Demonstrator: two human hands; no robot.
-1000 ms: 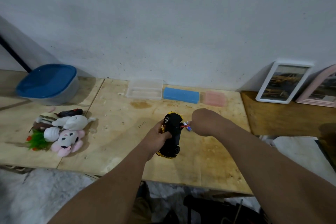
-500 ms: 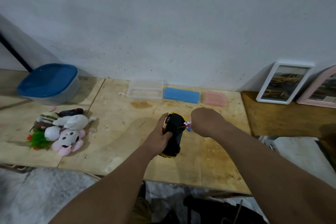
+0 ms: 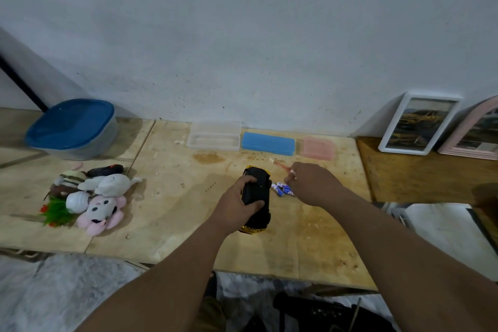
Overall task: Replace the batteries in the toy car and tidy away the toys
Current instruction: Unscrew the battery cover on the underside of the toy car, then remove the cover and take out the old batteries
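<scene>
The black and yellow toy car (image 3: 257, 198) lies on the wooden table (image 3: 175, 224) with its dark underside turned up. My left hand (image 3: 239, 205) grips it from the left side. My right hand (image 3: 312, 183) hovers just right of the car and pinches a thin red tool (image 3: 283, 167), blurred, that points up and left. Several small blue and white batteries (image 3: 283, 189) lie on the table between the car and my right hand. A pile of plush toys (image 3: 91, 197) sits at the table's left.
A tub with a blue lid (image 3: 71, 128) stands at the back left. Along the wall lie a clear case (image 3: 214, 135), a blue case (image 3: 267, 143) and a pink case (image 3: 318, 148). Two picture frames (image 3: 419, 122) lean on the wall at the right.
My right hand has drawn the red tool away from the car, up and to the right, uncovering the batteries. My left hand has rolled the car so its underside faces up.
</scene>
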